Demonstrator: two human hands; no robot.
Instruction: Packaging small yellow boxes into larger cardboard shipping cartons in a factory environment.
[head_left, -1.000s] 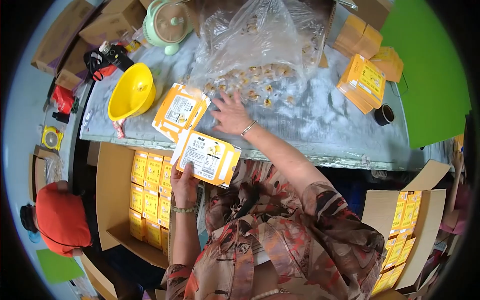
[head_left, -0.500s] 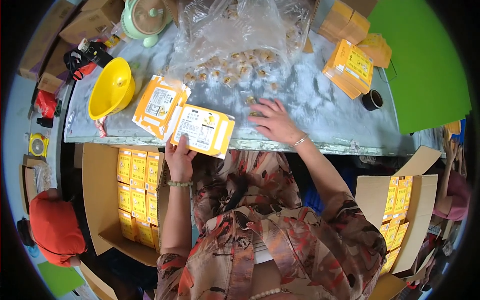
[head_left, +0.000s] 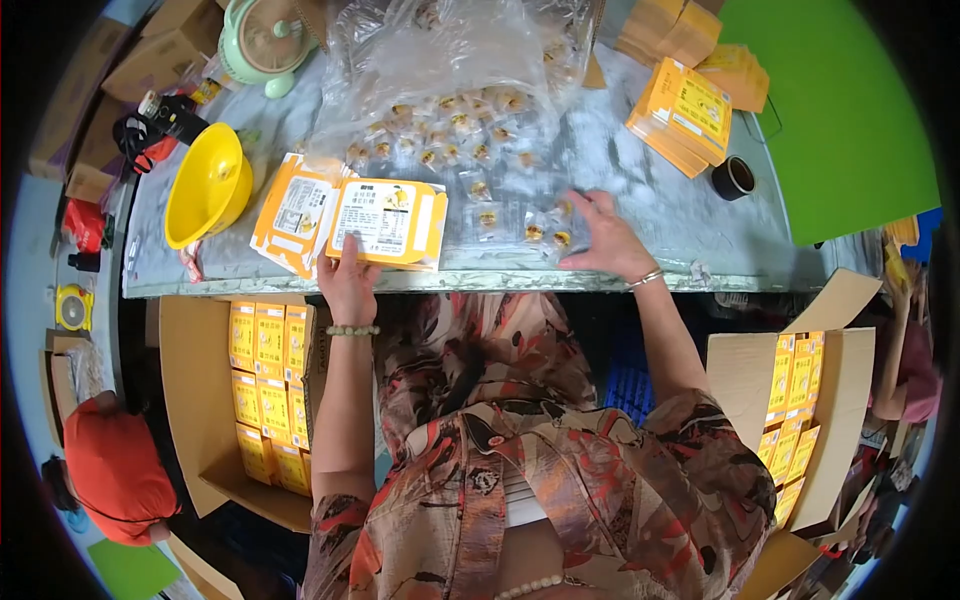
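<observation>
My left hand [head_left: 347, 285] grips the lower left edge of a flat, folded yellow-and-white carton [head_left: 415, 226], thumb on top. Beneath its left side lie more flat cartons [head_left: 285, 222] of the same kind. My right hand [head_left: 615, 243] rests on the table with thumb and fingers apart, curved beside a few small clear packets [head_left: 534, 232] with brown-yellow contents. Its fingertips touch or nearly touch the nearest ones. Another clear packet [head_left: 487, 218] lies between the carton and that hand. Farther back, many such packets [head_left: 460, 124] spill from a large clear plastic bag [head_left: 430, 55].
A yellow bowl [head_left: 208, 187] and a green fan [head_left: 265, 40] stand at the left. Stacked flat cartons [head_left: 685, 112] and a dark cup [head_left: 733, 178] are at the right. Open boxes of yellow cartons [head_left: 270, 375] flank me below the table [head_left: 480, 283]. Other people are at both sides.
My right hand has moved right and nearer, and several clear packets now lie apart beside it. The carton in my left hand has shifted left and turned straighter.
</observation>
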